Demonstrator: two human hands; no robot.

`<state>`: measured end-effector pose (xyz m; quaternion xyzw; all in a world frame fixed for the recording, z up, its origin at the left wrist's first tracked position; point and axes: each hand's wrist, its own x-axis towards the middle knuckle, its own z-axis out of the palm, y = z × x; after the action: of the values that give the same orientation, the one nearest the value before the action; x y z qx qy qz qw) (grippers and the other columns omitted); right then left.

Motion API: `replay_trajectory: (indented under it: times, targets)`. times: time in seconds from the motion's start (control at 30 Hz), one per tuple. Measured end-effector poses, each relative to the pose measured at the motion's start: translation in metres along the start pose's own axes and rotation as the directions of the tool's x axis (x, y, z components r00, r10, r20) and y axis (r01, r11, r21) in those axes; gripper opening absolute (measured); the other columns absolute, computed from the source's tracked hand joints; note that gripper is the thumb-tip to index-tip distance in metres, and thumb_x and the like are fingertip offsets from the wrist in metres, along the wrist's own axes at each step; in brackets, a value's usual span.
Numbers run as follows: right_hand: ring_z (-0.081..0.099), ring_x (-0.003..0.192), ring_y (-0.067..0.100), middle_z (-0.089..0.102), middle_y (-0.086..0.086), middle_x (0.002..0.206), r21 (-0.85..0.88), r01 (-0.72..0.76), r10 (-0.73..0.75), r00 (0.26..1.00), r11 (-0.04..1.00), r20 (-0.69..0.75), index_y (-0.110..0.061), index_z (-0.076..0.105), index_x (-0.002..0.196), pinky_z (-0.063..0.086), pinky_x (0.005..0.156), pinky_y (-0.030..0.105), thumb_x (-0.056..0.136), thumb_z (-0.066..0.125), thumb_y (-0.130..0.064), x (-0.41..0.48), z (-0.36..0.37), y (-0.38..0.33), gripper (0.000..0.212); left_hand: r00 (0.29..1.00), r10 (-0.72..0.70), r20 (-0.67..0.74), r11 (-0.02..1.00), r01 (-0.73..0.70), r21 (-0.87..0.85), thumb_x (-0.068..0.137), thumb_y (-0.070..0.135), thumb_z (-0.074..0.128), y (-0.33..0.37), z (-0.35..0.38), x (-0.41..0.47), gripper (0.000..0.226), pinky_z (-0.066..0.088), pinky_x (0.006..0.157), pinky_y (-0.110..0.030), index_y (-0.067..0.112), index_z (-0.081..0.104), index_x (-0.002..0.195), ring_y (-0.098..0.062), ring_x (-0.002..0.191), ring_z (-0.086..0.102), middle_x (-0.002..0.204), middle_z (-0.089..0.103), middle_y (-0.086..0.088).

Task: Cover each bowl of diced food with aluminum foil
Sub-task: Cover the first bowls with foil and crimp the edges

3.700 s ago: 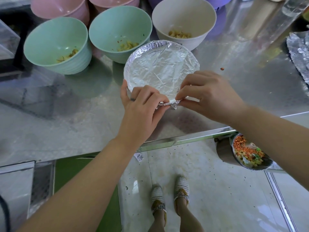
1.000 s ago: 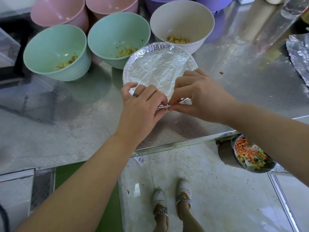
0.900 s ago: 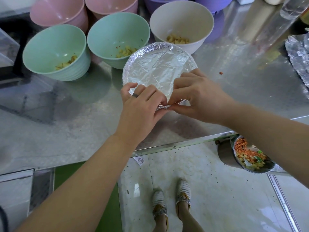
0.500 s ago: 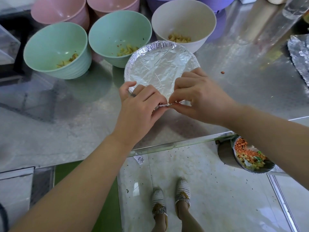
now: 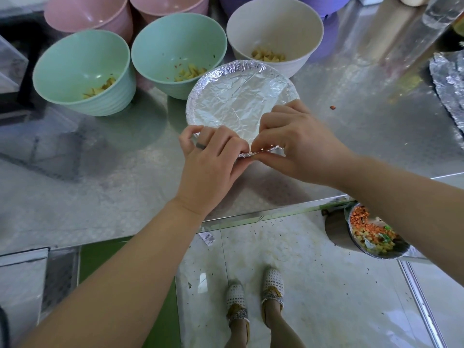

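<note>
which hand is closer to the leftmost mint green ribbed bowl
Left. The left hand pinches the near rim of the foil-covered bowl, to the right of the leftmost mint green ribbed bowl; the right hand pinches the same rim farther right.

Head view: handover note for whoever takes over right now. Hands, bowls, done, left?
Left hand: fingers pinch the near rim of the round foil-covered bowl.
Right hand: pinches the same rim beside it.
The covered bowl sits on the steel table, in front of the left mint-green bowl, right mint-green bowl and white bowl.
Done: one bowl covered, with its near edge being crimped.
Left: those three, open with diced food. Contents of the pink bowls behind are hidden.
A crumpled foil sheet lies far right.
</note>
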<state>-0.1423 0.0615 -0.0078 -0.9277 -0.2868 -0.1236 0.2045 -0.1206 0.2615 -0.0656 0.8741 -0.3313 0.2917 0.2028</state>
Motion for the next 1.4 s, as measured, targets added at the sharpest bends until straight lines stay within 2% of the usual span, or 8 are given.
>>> replay_trajectory:
  times: [0.2,0.3,0.47,0.8,0.93,1.13,1.3,1.4]
  targets:
    - [0.053,0.074,0.02,0.058,-0.003,0.076,0.003,0.004,-0.004,1.0,1.0,0.003,-0.019,0.075,0.082,0.037,0.077,0.038,0.091,0.058,-0.035,0.0,-0.002,0.0,0.025,0.998,0.001,0.065,0.998,0.003,-0.07,0.09,0.057,0.069,-0.014,-0.014,-0.008,0.041,0.027,0.105,-0.047,0.025,0.054,0.11,-0.024,0.102,0.053,0.108,0.061,0.0]
    - [0.053,0.074,0.019,0.058,-0.004,0.077,-0.003,0.008,-0.008,1.0,1.0,0.006,-0.02,0.074,0.082,0.037,0.078,0.038,0.089,0.063,-0.031,0.0,-0.001,0.002,0.018,0.996,0.049,0.081,0.996,-0.044,-0.072,0.094,0.046,0.07,-0.029,-0.02,-0.011,0.028,0.029,0.105,-0.052,0.023,0.063,0.109,-0.026,0.101,0.055,0.107,0.062,-0.001]
    - [0.054,0.073,0.022,0.058,-0.003,0.077,0.0,0.013,-0.013,1.0,1.0,0.003,-0.019,0.074,0.082,0.037,0.076,0.039,0.088,0.065,-0.029,0.0,0.0,0.002,0.014,0.996,0.075,0.041,0.997,-0.073,-0.039,0.096,0.04,0.071,-0.035,-0.013,-0.004,0.021,0.029,0.102,-0.046,0.025,0.057,0.102,-0.024,0.093,0.05,0.101,0.054,0.001]
    - [0.053,0.073,0.021,0.058,-0.004,0.077,0.004,0.012,-0.012,1.0,1.0,-0.004,-0.019,0.074,0.082,0.034,0.077,0.035,0.089,0.061,-0.033,0.0,0.001,0.001,0.02,0.988,0.119,0.094,0.991,-0.111,-0.079,0.088,0.064,0.065,-0.037,-0.013,-0.005,0.048,0.027,0.101,-0.045,0.024,0.052,0.111,-0.025,0.097,0.049,0.11,0.046,0.004]
    - [0.053,0.072,0.022,0.058,-0.003,0.076,0.011,0.008,-0.008,1.0,1.0,-0.006,-0.019,0.074,0.082,0.033,0.076,0.036,0.09,0.059,-0.032,0.0,0.0,0.001,0.021,0.995,0.08,0.066,0.994,-0.075,-0.075,0.094,0.049,0.069,-0.035,-0.011,-0.002,0.029,0.028,0.099,-0.043,0.025,0.055,0.103,-0.027,0.092,0.05,0.099,0.055,-0.001]
    - [0.053,0.072,0.021,0.058,-0.002,0.077,0.014,-0.014,0.014,1.0,1.0,-0.002,-0.019,0.074,0.083,0.04,0.076,0.041,0.09,0.06,-0.033,-0.002,0.001,-0.001,0.022,0.997,0.037,0.066,0.997,-0.033,-0.063,0.09,0.046,0.075,-0.031,-0.009,-0.001,0.03,0.026,0.098,-0.041,0.025,0.055,0.1,-0.026,0.092,0.051,0.099,0.055,-0.001]
    - [0.055,0.074,0.022,0.061,-0.004,0.077,-0.026,-0.058,0.056,0.996,0.998,-0.072,-0.021,0.076,0.084,0.037,0.078,0.038,0.089,0.06,-0.043,-0.005,0.011,-0.017,0.027,0.98,0.006,0.199,0.998,0.006,-0.059,0.082,0.058,0.074,-0.025,-0.019,-0.006,0.048,0.026,0.103,-0.048,0.028,0.052,0.114,-0.025,0.107,0.047,0.116,0.05,0.0]
    - [0.058,0.083,0.024,0.066,-0.004,0.088,-0.049,-0.058,0.054,0.996,0.997,-0.072,-0.023,0.077,0.099,0.036,0.082,0.037,0.086,0.059,-0.055,-0.012,0.004,-0.015,0.039,0.979,0.007,0.203,0.99,0.021,-0.137,0.09,0.059,0.065,-0.013,-0.028,-0.007,0.049,0.026,0.105,-0.05,0.023,0.058,0.122,-0.025,0.114,0.046,0.122,0.054,-0.003]
